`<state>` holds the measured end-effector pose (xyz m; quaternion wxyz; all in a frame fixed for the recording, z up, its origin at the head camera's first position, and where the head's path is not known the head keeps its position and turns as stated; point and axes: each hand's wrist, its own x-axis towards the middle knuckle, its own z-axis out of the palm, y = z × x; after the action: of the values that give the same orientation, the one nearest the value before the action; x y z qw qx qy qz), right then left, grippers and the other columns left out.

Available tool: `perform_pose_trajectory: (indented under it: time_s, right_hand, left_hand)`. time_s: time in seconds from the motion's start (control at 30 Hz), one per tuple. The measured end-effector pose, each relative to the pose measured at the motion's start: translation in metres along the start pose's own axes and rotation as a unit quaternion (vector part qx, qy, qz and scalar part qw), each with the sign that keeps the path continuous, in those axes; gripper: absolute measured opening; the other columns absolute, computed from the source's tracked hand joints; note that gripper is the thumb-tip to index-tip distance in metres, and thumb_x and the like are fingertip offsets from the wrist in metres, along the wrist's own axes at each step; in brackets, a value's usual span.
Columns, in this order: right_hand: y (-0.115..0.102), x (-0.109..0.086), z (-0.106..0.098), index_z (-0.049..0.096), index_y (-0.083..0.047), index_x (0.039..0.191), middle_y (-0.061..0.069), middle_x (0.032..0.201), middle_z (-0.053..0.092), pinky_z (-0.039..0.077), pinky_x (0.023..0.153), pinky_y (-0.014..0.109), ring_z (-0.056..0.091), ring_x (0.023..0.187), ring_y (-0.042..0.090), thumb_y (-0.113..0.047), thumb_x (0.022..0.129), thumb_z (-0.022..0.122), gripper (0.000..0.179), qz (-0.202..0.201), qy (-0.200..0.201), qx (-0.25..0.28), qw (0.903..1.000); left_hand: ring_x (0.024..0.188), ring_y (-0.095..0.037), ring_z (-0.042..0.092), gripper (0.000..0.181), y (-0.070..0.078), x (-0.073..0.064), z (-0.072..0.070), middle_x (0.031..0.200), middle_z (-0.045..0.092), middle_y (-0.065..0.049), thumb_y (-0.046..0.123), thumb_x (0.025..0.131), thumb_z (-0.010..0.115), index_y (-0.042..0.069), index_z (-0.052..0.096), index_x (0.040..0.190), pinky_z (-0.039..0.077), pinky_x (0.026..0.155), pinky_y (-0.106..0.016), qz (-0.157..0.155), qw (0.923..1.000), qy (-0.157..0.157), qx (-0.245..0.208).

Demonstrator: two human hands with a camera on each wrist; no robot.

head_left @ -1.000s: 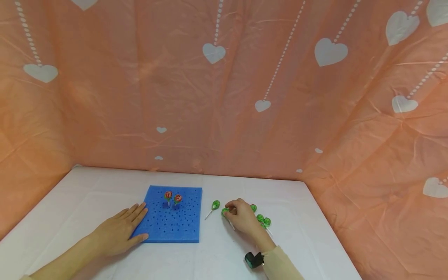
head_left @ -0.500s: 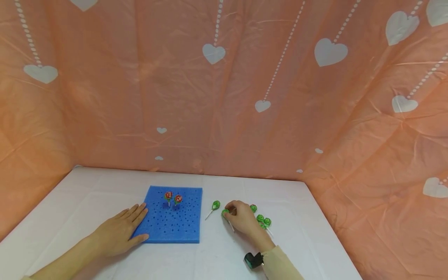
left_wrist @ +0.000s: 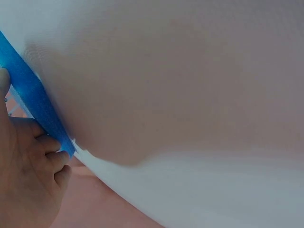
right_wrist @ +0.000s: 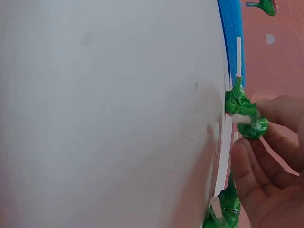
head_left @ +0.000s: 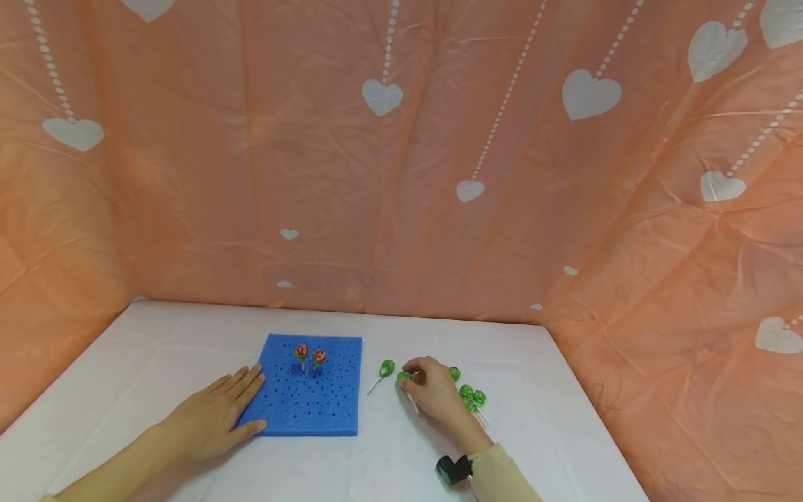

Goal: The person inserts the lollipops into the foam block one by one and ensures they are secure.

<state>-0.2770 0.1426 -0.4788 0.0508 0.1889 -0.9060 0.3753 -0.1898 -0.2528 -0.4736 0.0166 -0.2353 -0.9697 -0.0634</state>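
The right hand [head_left: 433, 387] pinches a green lollipop [head_left: 403, 377] by its wrapped head, its stick slanting back toward the person; whether the stick's tip touches the table [head_left: 539, 439] is hard to tell. A grip on that round, slick wrapper could let the candy roll or twist, leaving the stick pointing the wrong way, and the thumb and fingers have little to hold. The left hand [head_left: 213, 415] lies with straight fingers along the near-left side of the blue foam block [head_left: 314, 422], grasping nothing; if that light pressure slackens, a sideways push might slide the block. Two red-topped lollipops [head_left: 302, 351] stand in the block beyond the left hand's fingertips, and a low sweep could knock them. A loose lollipop [head_left: 387, 367] lies just left of the right hand's fingers, between them and the block's right edge, so a sliding hand may nudge it. The green cluster [head_left: 473, 396] sits close on the right hand's outer side, crowding any rightward shift. Room looks ample in front of both hands on the near side, while the orange curtain [head_left: 326, 174] bounds the table's far edge, well beyond them.
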Motion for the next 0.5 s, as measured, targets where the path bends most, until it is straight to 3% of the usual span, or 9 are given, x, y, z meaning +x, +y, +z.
perform_pose_trajectory:
  time_s: [0.5]
  right_hand:
    - [-0.016,0.002,0.004,0.073,0.002,0.117,0.01,0.109,0.068,0.061,0.083,0.025,0.072,0.095,0.025,-0.001,0.091,0.077,0.026,-0.031,0.083,0.113,0.9896]
  left_hand:
    - [0.144,-0.054,0.04,0.082,0.0,0.0,0.001,0.157,0.041,-0.033,0.056,0.102,0.058,-0.012,0.05,0.146,0.037,0.116,-0.064,0.0,1.0,0.002,0.003]
